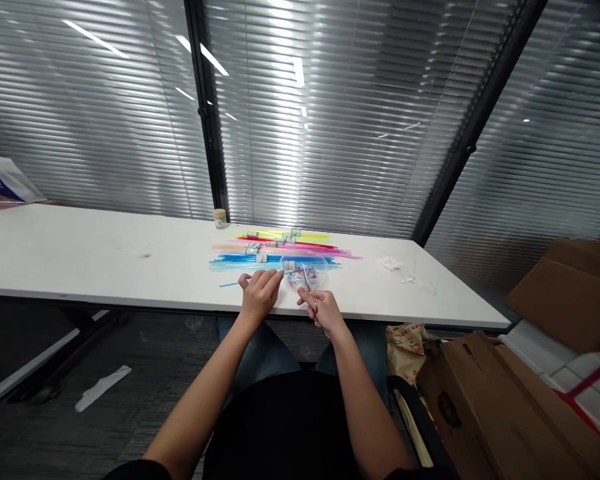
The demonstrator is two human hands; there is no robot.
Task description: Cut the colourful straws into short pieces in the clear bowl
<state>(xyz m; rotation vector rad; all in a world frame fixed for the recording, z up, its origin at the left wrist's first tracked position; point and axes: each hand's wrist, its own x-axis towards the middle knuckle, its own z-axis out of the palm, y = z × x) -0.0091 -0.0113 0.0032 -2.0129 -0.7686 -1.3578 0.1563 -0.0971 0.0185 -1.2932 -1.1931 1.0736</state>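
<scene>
My left hand (260, 290) rests at the front edge of the white table (105, 257), fingers pinched on a thin blue straw (230, 284) that sticks out to the left. My right hand (323, 310) is closed round small scissors (307, 280), blades pointing up and away. Just beyond both hands stands a clear plastic bowl (305, 270) with small coloured pieces in it. Behind it lie bundles of coloured straws (280, 248), yellow, pink, red and blue, with paper bands.
A small jar (221, 218) stands at the table's back edge. Clear plastic wrappers (405, 270) lie to the right. Cardboard boxes (505, 393) and a paper bag (405, 347) crowd the floor on the right. Blinds cover the glass wall behind.
</scene>
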